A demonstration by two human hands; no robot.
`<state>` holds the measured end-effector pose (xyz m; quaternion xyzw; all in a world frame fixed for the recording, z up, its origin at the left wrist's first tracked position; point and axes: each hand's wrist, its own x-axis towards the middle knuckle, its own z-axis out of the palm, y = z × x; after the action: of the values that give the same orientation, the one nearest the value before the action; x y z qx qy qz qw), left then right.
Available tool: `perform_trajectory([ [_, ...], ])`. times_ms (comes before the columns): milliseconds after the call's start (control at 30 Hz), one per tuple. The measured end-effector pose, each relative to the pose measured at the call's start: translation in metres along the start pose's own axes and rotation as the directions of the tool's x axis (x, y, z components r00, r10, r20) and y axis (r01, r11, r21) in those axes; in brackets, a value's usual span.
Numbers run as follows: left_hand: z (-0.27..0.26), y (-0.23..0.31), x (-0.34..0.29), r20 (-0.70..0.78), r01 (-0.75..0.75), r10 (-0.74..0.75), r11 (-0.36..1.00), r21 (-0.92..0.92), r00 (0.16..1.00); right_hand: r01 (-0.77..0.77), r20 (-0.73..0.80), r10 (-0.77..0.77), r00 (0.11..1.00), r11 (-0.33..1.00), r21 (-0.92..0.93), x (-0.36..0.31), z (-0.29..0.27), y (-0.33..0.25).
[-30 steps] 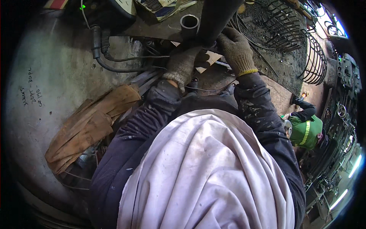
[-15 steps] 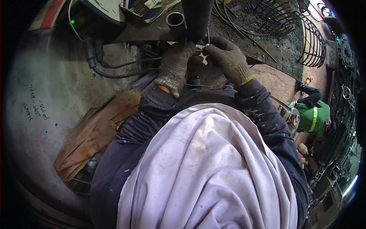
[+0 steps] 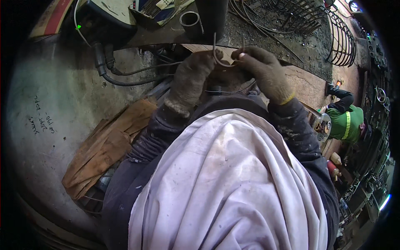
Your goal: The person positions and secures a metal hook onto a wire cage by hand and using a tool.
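A thin metal rod, bent into a hook (image 3: pixel 215 46), stands up between my hands near the table edge. My left hand (image 3: pixel 189 77), in a worn knitted work glove, is closed with its fingertips at the rod's curve. My right hand (image 3: pixel 266 73), in a similar glove with a yellow cuff edge, pinches the rod's curved end between thumb and fingers. A pale spot shows at the right thumb tip. Just beyond the hands, a dark upright pipe (image 3: pixel 210 18) and a short open tube (image 3: pixel 191 25) stand on the metal table (image 3: pixel 156 35).
Curved bar cages (image 3: pixel 341 39) and long thin rods (image 3: pixel 287 48) lie on the gritty tabletop, right. A dark machine (image 3: pixel 104 25) with thick cables (image 3: pixel 133 83) stands left. Brown cloth (image 3: pixel 110 148) lies by my left arm. A person in green (image 3: pixel 348 123) crouches at right.
Both hands have moved slightly apart, the right one to the right. The rod has shifted left, and its curved lower part now shows between them.
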<state>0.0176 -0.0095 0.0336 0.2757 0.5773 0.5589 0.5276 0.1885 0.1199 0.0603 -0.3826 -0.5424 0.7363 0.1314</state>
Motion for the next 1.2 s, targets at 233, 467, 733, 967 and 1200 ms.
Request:
perform_trajectory([
  [233, 0.011, 0.045, 0.014, 0.192, -0.070, 0.164, 0.905, -0.421, 0.968, 0.113, -0.033, -0.112, 0.993, 0.992, 0.049, -0.023, -0.013, -0.036],
  [467, 0.029, 0.073, 0.010, 0.164, -0.238, 0.254, 0.965, -0.112, 0.953, 0.135, -0.063, -0.130, 0.990, 0.988, 0.080, -0.039, -0.022, -0.040],
  [733, 0.031, 0.077, 0.030, 0.456, -0.758, 0.733, 0.124, 0.640, 0.505, 0.038, -0.077, -0.023, 0.997, 0.979, 0.198, -0.062, -0.029, -0.057],
  [967, 0.063, 0.106, 0.015, 0.242, 0.019, -0.047, 0.993, 0.118, 0.969, 0.399, -0.331, -0.377, 0.865, 0.917, -0.002, -0.073, -0.042, -0.043],
  [1200, 0.081, 0.114, 0.026, 0.461, -0.031, 0.021, 0.999, 0.013, 0.887, 0.380, -0.275, -0.367, 0.889, 0.925, -0.008, -0.085, -0.048, -0.044],
])
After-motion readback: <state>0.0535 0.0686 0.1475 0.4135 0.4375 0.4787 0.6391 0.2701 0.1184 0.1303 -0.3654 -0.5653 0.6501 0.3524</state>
